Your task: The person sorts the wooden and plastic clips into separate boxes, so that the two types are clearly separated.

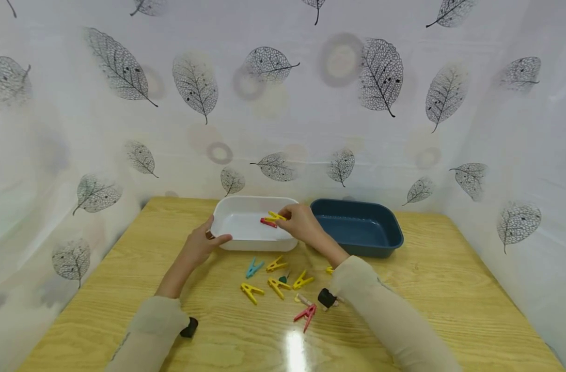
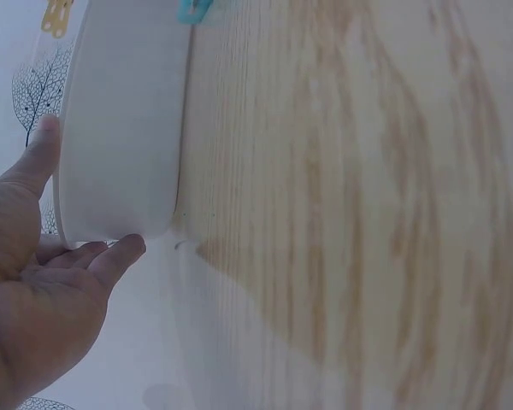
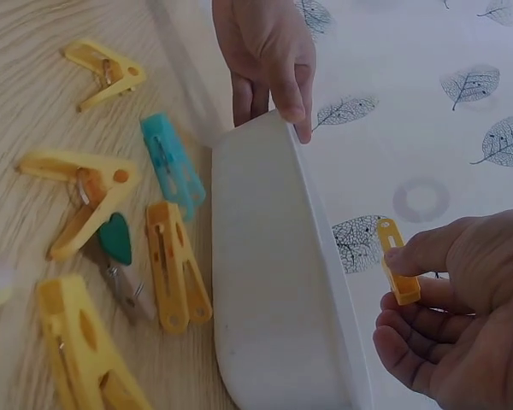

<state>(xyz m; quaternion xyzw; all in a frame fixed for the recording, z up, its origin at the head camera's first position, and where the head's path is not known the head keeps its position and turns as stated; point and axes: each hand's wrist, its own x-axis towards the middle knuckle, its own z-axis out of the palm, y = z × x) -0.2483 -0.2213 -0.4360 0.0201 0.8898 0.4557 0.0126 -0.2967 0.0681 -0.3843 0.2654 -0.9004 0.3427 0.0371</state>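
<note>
A white tub (image 1: 255,245) stands at the back of the table. My left hand (image 1: 200,245) grips its left end, thumb over the rim and fingers along the outer wall, as the left wrist view also shows. My right hand (image 1: 298,223) pinches a yellow clothespin (image 3: 398,260) between thumb and fingers, over the tub's right part. A red clothespin (image 1: 267,222) appears just below it, inside the tub. In front of the tub lie several yellow clothespins (image 1: 252,292), a blue clothespin (image 1: 253,268) and a pinkish-red clothespin (image 1: 306,315).
A dark blue tub (image 1: 390,250) stands right of the white one, near my right forearm. Among the clothespins lie a small wooden peg with a green heart (image 3: 115,238) and some pale small pegs (image 1: 303,299), partly hidden. A leaf-patterned curtain (image 1: 283,129) hangs behind the table.
</note>
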